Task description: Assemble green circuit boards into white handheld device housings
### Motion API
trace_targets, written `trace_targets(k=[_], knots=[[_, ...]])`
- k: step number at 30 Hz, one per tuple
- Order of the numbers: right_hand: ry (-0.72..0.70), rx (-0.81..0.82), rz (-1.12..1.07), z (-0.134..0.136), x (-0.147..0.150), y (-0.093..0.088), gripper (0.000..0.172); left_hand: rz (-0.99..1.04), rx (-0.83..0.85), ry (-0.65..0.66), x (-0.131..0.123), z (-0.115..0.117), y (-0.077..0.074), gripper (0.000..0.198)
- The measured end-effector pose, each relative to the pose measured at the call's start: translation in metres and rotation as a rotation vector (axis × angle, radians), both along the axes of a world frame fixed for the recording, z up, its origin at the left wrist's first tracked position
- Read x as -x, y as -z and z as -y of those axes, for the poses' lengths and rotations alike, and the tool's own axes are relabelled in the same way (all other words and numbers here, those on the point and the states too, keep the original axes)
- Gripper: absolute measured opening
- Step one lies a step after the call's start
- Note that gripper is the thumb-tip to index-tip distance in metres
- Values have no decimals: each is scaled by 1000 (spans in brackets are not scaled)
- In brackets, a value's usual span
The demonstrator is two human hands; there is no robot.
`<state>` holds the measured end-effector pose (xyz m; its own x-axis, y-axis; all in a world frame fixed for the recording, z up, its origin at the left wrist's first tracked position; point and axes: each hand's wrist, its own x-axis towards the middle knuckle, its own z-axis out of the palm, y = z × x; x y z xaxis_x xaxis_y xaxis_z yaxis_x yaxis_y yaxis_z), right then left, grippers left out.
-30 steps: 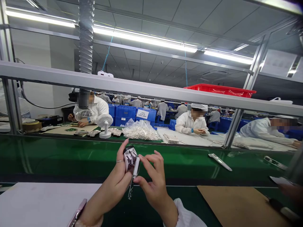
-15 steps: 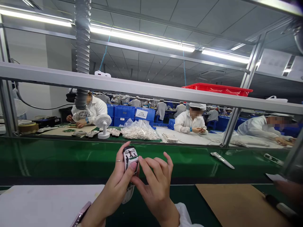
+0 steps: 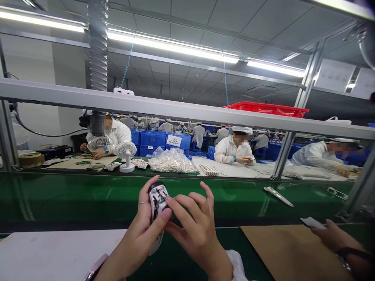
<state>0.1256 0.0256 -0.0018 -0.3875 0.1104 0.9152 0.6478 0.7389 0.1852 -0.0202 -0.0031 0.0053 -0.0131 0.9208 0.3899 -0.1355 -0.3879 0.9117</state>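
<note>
My left hand (image 3: 143, 226) is closed around a long white device housing (image 3: 156, 191) with a black end, held upright and tilted above the bench. The housing is open on the side facing me, and pale inner parts and a bit of green board show in it. My right hand (image 3: 195, 220) pinches at its right side. The index fingertip touches the green part, the thumb tip is hidden behind my left thumb, and the little finger sticks up.
A green conveyor belt (image 3: 88, 195) crosses ahead, carrying a white elongated part (image 3: 278, 196). White sheet (image 3: 58, 253) lies at left, brown board (image 3: 290, 249) at right. A co-worker's hand (image 3: 334, 234) holds a pale piece at right. Beyond are a small fan (image 3: 126, 154) and bagged white parts (image 3: 172, 162).
My right index fingertip has moved in over the open housing, and the housing has tilted slightly. At the right, a co-worker's hand with a pale piece has come in over the brown board.
</note>
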Motion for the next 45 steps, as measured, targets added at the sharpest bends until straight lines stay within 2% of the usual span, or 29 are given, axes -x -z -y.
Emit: trace_targets(k=[3,6,10,18,30,39,42,45], knots=[[-66,-39,-46,-5,-1,3,31,-27,-72,-9,1,-3,2,79],[-194,-14,-134,-11,0,10,44,78,-123,21,2,-6,2,87],[-364,111,-249,-18,3,18,45,180,10,23,3,-4,0,67],[-450,237,-324,-24,7,27,48,240,-47,15,2,3,-2,49],[-375,152,-277,-20,5,23,45,242,-46,-58,-4,7,-6,46],[-327,101,-242,-18,5,17,42,228,-1,65,5,-1,-5,49],[-305,95,-218,-18,4,16,42,207,-44,-8,3,1,-4,47],[-288,93,-197,-19,2,16,41,99,-143,-105,2,4,-3,46]])
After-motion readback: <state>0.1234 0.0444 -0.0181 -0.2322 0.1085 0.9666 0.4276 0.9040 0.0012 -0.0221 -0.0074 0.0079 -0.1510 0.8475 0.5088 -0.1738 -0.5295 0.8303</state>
